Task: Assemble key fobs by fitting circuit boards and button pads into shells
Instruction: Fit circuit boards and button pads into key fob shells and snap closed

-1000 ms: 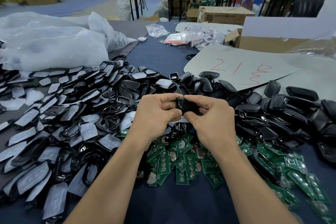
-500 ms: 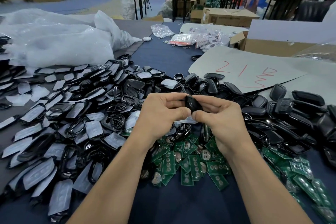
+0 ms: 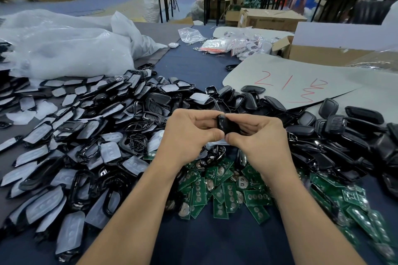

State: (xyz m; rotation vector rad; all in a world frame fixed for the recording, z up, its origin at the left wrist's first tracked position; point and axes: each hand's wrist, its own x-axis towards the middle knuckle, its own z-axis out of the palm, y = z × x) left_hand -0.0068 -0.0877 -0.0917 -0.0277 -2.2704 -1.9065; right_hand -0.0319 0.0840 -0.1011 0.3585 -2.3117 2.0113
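Note:
A black key fob [image 3: 224, 125] is held in mid-air between both hands, above the table's middle. My left hand [image 3: 189, 133] grips its left side with curled fingers and thumb. My right hand [image 3: 258, 137] pinches its right side between thumb and fingertips; most of the fob is hidden by them. Below the hands lies a heap of green circuit boards [image 3: 228, 193]. Grey button pads and black frames [image 3: 71, 153] spread across the left. Black shells [image 3: 336, 135] pile up on the right.
Large clear plastic bags [image 3: 71, 49] lie at the back left. A grey sheet with red writing [image 3: 286, 84] and an open cardboard box [image 3: 318, 54] sit at the back right. Small bagged parts [image 3: 226, 43] lie behind. Dark blue tablecloth [image 3: 215, 243] shows near me.
Both hands keep hold of the fob and have shifted only slightly; the fingers have regripped so that more of the fob's rounded end shows between them.

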